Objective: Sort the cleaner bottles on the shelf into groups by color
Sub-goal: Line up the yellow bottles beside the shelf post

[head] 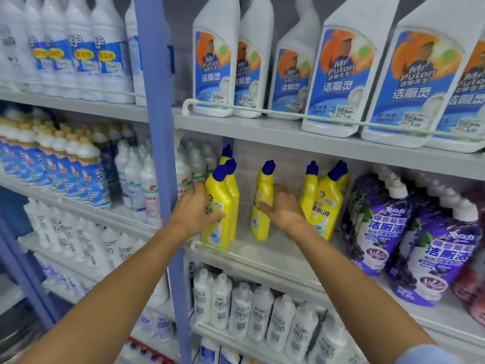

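Note:
On the middle shelf (265,254) stand yellow cleaner bottles with blue caps. A left cluster of yellow bottles (220,233) is at the shelf's left end, and my left hand (193,210) grips its front bottle, thumb across the label and fingers round its left side. A single yellow bottle (263,183) stands apart in the middle. My right hand (284,208) holds it from the right, thumb on its front. Another yellow pair (326,206) stands just right of that hand. Purple-labelled bottles (378,229) follow to the right.
White bottles with blue labels (338,74) fill the shelf above behind a rail. Small white bottles (194,164) sit left of and behind the left yellow cluster. A blue upright post (157,101) divides the bays. Red bottles (472,287) are at the far right; white bottles (241,311) are below.

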Demonstrator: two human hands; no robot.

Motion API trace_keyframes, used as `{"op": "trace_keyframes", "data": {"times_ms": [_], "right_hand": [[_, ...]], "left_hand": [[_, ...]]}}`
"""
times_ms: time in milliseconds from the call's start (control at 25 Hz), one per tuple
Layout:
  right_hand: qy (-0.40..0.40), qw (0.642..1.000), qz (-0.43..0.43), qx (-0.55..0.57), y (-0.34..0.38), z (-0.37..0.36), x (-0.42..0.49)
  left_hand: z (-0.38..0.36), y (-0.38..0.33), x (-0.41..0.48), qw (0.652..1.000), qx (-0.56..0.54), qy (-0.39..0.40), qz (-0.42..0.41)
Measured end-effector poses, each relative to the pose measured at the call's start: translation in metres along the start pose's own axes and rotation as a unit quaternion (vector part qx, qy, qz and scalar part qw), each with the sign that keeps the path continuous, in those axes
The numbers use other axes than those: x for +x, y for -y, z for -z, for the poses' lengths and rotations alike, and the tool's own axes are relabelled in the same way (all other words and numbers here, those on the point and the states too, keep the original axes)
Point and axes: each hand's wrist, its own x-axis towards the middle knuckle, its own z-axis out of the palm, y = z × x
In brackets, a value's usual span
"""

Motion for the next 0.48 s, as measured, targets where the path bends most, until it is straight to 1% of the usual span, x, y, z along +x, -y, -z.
{"op": "trace_keyframes", "data": {"times_ms": [120, 200, 320, 480], "right_hand": [[-0.052, 0.997, -0.051, 0.034, 0.0, -0.01, 0.01], [-0.068, 0.995, -0.062, 0.039, -0.006, -0.017, 0.014], [-0.082, 0.994, -0.061, 0.025, -0.007, -0.02, 0.016], [-0.095, 0.993, -0.074, -0.013, -0.005, -0.017, 0.013]], "left_hand": [[-0.014, 0.005, 0.001, 0.993, -0.118, -0.021, 0.005], [-0.02, 0.01, 0.003, 0.983, -0.182, -0.026, 0.008], [-0.019, 0.013, 0.008, 0.975, -0.219, -0.023, 0.016], [-0.02, 0.016, 0.012, 0.967, -0.254, 0.024, 0.015]]}}
